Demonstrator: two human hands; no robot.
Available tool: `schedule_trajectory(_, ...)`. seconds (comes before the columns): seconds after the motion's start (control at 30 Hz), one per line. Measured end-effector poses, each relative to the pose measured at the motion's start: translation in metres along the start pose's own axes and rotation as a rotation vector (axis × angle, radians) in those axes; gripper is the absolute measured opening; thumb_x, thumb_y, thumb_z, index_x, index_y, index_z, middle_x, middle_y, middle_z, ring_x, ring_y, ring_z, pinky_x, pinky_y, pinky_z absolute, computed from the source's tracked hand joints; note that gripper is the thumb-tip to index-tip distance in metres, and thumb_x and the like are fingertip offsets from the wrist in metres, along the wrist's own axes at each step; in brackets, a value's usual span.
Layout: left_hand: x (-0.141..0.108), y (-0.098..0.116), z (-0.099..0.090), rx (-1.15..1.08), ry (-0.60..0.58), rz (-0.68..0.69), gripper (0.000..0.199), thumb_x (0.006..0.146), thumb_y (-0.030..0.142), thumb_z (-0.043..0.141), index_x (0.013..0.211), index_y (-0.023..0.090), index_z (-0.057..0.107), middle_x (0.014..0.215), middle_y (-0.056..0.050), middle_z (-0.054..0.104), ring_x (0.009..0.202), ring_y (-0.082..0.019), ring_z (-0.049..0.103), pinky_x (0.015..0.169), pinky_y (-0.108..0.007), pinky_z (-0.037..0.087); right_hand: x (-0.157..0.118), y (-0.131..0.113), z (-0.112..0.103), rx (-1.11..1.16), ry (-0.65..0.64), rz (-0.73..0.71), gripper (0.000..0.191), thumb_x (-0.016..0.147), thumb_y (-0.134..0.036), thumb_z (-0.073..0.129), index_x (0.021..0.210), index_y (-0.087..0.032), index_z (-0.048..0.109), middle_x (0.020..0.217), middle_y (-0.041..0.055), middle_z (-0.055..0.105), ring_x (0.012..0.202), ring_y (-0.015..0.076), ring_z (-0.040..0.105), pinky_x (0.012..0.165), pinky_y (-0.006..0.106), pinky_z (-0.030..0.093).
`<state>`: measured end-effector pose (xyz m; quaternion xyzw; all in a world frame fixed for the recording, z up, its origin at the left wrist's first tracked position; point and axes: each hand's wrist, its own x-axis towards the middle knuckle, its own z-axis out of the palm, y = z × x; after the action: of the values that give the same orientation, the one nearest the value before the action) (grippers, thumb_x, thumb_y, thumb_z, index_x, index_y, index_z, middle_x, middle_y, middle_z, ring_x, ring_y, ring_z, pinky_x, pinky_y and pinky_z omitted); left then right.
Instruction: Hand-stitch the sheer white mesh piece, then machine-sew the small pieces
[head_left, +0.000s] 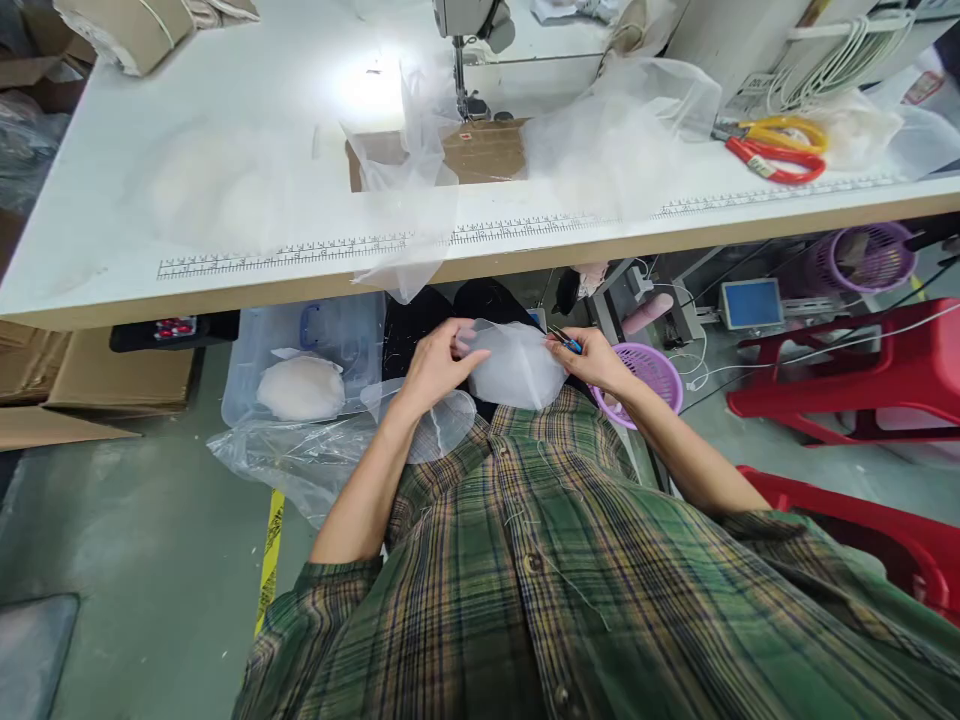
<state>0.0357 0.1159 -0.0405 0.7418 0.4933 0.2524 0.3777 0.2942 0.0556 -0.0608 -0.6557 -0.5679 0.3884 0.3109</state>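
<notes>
A rounded piece of sheer white fabric [517,368] is held over my lap, below the table edge. My left hand [439,368] grips its left side, the thumb in front and some fingers behind the cloth. In my right hand [596,360] are small thread snips [568,342] with a blue handle, their dark tips pointing up and left. The fingers of that hand also touch the fabric's right edge. Another sheer rounded piece [446,425] lies across my lap beside the left forearm.
A sewing machine [472,25] stands on the white table [97,220], with sheer fabric heaps [615,140] and scissors [780,160]. Below are a clear plastic bin [240,370] holding white pieces [302,387], a purple basket [660,375] and red stools [862,375].
</notes>
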Motion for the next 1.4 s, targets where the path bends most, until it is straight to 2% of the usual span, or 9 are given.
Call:
schedule_trajectory(0.2, -0.033, -0.048, -0.064, 0.109, 0.079, -0.016, 0.047, 0.075, 0.050, 0.073, 0.111, 0.020, 0.068, 0.118, -0.009, 0.066, 0.108, -0.025, 0.062, 0.095, -0.035, 0.049, -0.004, 0.009, 0.000, -0.087, 0.018, -0.117, 0.043, 0.090, -0.048, 0.051, 0.099, -0.013, 0.072, 0.079, 0.0056, 0.068, 0.069, 0.0185, 0.058, 0.064, 0.029, 0.043)
schedule_trajectory(0.37, -0.063, -0.075, -0.073, -0.004, -0.011, -0.181, 0.045, 0.067, 0.054, 0.077, 0.094, 0.019, 0.073, 0.120, -0.013, 0.065, 0.117, -0.029, 0.058, 0.098, -0.040, 0.046, -0.013, -0.002, -0.004, -0.388, 0.298, -0.205, 0.043, 0.091, -0.045, 0.053, 0.119, -0.017, 0.071, 0.095, 0.0134, 0.069, 0.083, 0.0261, 0.064, 0.073, 0.038, 0.050)
schedule_trajectory(0.53, -0.064, -0.047, -0.070, -0.170, -0.019, -0.157, 0.030, 0.079, 0.047, 0.070, 0.073, 0.017, 0.068, 0.110, -0.012, 0.071, 0.105, -0.025, 0.065, 0.092, -0.036, 0.048, -0.019, -0.040, 0.008, -0.083, 0.341, -0.309, 0.035, 0.088, -0.043, 0.063, 0.112, -0.020, 0.074, 0.096, 0.0113, 0.069, 0.090, 0.0244, 0.064, 0.082, 0.042, 0.055)
schedule_trajectory(0.67, -0.060, -0.009, -0.070, -0.326, -0.127, -0.095, 0.029, 0.080, 0.043, 0.071, 0.071, 0.016, 0.066, 0.098, -0.012, 0.075, 0.089, -0.023, 0.070, 0.079, -0.033, 0.053, -0.024, -0.071, 0.048, 0.365, -0.074, -0.248, 0.051, 0.076, -0.047, 0.077, 0.120, -0.021, 0.071, 0.123, 0.0109, 0.065, 0.085, 0.0205, 0.066, 0.065, 0.035, 0.061)
schedule_trajectory(0.77, -0.058, 0.006, -0.065, -0.463, -0.192, -0.062, 0.032, 0.077, 0.046, 0.073, 0.074, 0.015, 0.066, 0.095, -0.012, 0.076, 0.078, -0.023, 0.072, 0.071, -0.033, 0.057, -0.028, -0.078, 0.071, 0.579, -0.393, -0.114, 0.071, 0.067, -0.041, 0.085, 0.131, -0.024, 0.062, 0.120, 0.0072, 0.066, 0.069, 0.0132, 0.065, 0.055, 0.027, 0.060)
schedule_trajectory(0.87, -0.055, 0.009, -0.057, -0.570, -0.176, -0.111, 0.035, 0.076, 0.048, 0.075, 0.073, 0.016, 0.061, 0.093, -0.012, 0.077, 0.069, -0.021, 0.072, 0.061, -0.032, 0.059, -0.035, -0.075, 0.072, 0.614, -0.559, -0.016, 0.058, 0.070, -0.037, 0.082, 0.122, -0.020, 0.064, 0.108, 0.0041, 0.067, 0.055, 0.0069, 0.059, 0.045, 0.021, 0.054)
schedule_trajectory(1.1, -0.039, 0.033, -0.031, -0.510, -0.013, -0.252, 0.035, 0.073, 0.043, 0.078, 0.076, 0.018, 0.053, 0.081, -0.005, 0.073, 0.064, -0.018, 0.070, 0.048, -0.024, 0.057, -0.051, -0.071, 0.058, 0.547, -0.432, 0.024, 0.063, 0.065, -0.039, 0.086, 0.117, -0.021, 0.054, 0.101, 0.0023, 0.066, 0.061, 0.0076, 0.057, 0.043, 0.017, 0.050)
schedule_trajectory(1.27, -0.028, 0.047, -0.019, -0.531, 0.026, -0.211, 0.035, 0.070, 0.036, 0.080, 0.085, 0.019, 0.053, 0.076, 0.000, 0.069, 0.058, -0.014, 0.068, 0.046, -0.022, 0.055, -0.046, -0.068, 0.063, 0.441, -0.175, 0.041, 0.026, 0.083, -0.039, 0.067, 0.096, -0.020, 0.057, 0.070, -0.0054, 0.059, 0.042, 0.0048, 0.044, 0.036, 0.017, 0.039)
schedule_trajectory(1.4, -0.016, 0.038, -0.026, -0.511, -0.001, -0.190, 0.035, 0.070, 0.039, 0.081, 0.088, 0.017, 0.061, 0.076, -0.002, 0.071, 0.050, -0.011, 0.061, 0.042, -0.019, 0.048, -0.043, -0.063, 0.056, 0.361, -0.177, 0.031, 0.019, 0.088, -0.036, 0.056, 0.083, -0.018, 0.060, 0.046, -0.0091, 0.043, 0.037, 0.0070, 0.039, 0.035, 0.019, 0.029)
